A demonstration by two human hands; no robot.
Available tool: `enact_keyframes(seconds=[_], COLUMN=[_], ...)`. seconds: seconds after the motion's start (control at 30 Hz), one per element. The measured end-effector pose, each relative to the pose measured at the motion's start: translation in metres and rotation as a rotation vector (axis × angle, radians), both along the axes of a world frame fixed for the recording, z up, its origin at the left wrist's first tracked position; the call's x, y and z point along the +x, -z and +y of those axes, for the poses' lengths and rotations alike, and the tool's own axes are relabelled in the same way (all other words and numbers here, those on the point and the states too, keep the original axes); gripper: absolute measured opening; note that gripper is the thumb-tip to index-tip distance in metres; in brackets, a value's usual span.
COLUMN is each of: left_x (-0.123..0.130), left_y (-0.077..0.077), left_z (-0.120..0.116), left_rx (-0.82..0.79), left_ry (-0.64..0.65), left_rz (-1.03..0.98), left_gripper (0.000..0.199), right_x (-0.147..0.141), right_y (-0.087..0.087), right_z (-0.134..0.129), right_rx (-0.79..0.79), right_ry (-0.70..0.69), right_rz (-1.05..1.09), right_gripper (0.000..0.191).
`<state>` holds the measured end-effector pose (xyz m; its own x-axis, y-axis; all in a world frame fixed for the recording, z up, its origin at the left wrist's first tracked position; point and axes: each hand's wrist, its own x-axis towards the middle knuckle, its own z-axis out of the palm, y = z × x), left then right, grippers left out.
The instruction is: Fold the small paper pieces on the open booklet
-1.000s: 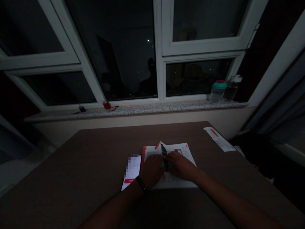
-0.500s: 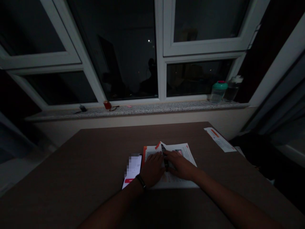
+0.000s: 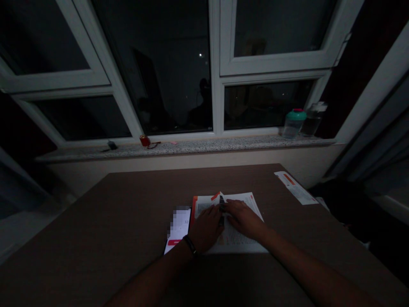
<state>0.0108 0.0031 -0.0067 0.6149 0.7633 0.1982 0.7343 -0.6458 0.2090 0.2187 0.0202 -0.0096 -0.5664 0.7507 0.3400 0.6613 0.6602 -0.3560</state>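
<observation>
A printed booklet (image 3: 252, 202) with white pages and orange edging lies on the brown table. One page stands up along a fold near its middle, showing a dark narrow strip (image 3: 221, 204) between my hands. My left hand (image 3: 206, 228) lies over the left side of the booklet, fingers stretched toward the fold; a dark band circles the wrist. From the right, my right hand (image 3: 244, 218) rests on the page, its fingertips touching the fold and its thumb apart below. A lit phone (image 3: 180, 224) lies just left of the booklet, its screen partly pixelated.
A paper strip (image 3: 295, 187) with an orange block lies at the table's right edge. On the granite sill (image 3: 204, 146) stand a teal-lidded bottle (image 3: 293, 124), a clear bottle (image 3: 313, 119) and a small red object (image 3: 144, 140). Dark windows rise behind.
The raised page tip has shifted slightly right and lower, and the dark strip looks narrower. My right fingers have moved a little along the fold. My left hand stays nearly in place.
</observation>
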Motion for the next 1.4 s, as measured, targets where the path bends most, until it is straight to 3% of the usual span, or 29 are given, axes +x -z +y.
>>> enact_keyframes(seconds=[0.27,0.83,1.13,1.4], left_x=[-0.001,-0.003,-0.005,-0.004], left_y=[0.0,-0.017,-0.012,-0.019], left_z=[-0.001,0.001,0.006,0.0], left_rx=[0.0,-0.061,-0.056,-0.011], left_ry=[-0.02,-0.015,-0.002,0.035], left_rz=[0.054,0.102,0.075,0.044], left_gripper=[0.058,0.061,0.066,0.063], right_x=[-0.003,-0.005,-0.003,-0.003], right_y=[-0.003,-0.002,0.003,-0.004], right_z=[0.0,0.004,0.01,0.002], right_rx=[0.009,0.007,-0.002,0.046], right_ry=[0.07,0.121,0.117,0.013], right_rz=[-0.09,-0.079,-0.079,-0.069], right_gripper=[0.039,0.038,0.044,0.042])
